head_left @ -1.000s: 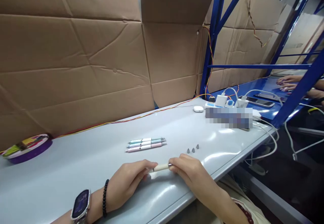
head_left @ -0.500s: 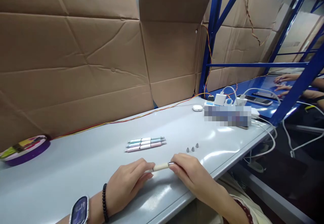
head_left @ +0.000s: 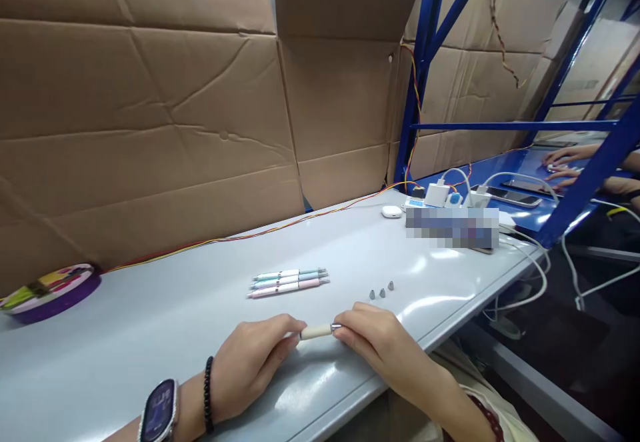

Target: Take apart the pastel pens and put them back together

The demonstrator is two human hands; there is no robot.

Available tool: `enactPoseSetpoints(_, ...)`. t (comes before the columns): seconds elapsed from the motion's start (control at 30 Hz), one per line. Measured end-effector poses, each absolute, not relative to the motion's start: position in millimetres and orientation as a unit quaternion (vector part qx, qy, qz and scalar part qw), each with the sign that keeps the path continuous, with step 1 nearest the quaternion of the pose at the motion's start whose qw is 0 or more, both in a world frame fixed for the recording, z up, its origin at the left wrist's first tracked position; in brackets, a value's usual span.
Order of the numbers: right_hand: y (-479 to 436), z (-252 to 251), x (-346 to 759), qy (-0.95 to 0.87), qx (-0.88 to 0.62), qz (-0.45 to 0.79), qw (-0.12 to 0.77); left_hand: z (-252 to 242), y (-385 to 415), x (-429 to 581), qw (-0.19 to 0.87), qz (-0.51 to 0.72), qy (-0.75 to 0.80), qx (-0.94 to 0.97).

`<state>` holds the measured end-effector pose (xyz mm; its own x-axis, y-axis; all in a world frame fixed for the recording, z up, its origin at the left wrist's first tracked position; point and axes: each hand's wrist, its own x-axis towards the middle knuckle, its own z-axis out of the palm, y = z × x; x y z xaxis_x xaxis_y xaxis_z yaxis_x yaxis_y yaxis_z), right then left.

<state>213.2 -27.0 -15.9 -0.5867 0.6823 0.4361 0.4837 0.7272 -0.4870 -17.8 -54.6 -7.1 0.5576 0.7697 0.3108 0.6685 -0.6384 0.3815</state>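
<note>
The left hand (head_left: pixel 260 359) pinches one end of the cream pen (head_left: pixel 316 332), and the right hand (head_left: pixel 375 339) pinches the other end, at its silver part; so both grips are together, clamped on the same pen. It lies across between the fingertips, in front of the body, over the near part of the grey-white table (head_left: pixel 165 342); whether it touches the surface, I cannot tell. To handle it well, I think the two pinches should be in one straight line, because a slanted pull could bend the joint. The smooth barrel may slip, so the left hand should hold steady and firm, while the right hand gives only small, even force near the silver part. Just beyond the hands, three small metal cones (head_left: pixel 383 293) stand near the right hand; the knuckles should pass well around them, since such light pieces could probably tip or roll. Farther to the left of these, the three pens (head_left: pixel 290 288) lie side by side, and the left hand should avoid disturbing this row.
</note>
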Motion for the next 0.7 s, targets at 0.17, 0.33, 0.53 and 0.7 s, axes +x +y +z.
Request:
enactPoseSetpoints(0.17,-26.6,-18.3,210.1,-0.883,-0.340,0.153,0.284,-10.2,-54.6,-15.8,-0.019,0.237,0.373,0.897)
enactPoseSetpoints(0.33,-26.8,-17.5,209.5,-0.860,-0.360,0.177,0.315,-11.5,-54.2,-16.1,0.002,0.234,0.390,0.891)
enactPoseSetpoints(0.53,-24.8,-21.0,212.8,-0.834,-0.311,0.240,0.388,-12.3,-54.4,-17.9,0.039,0.227,0.412,0.881)
enactPoseSetpoints(0.7,-24.4,-23.2,214.9,-0.814,-0.325,0.285,0.387,-13.4,-53.5,-17.4,0.019,0.234,0.391,0.890)
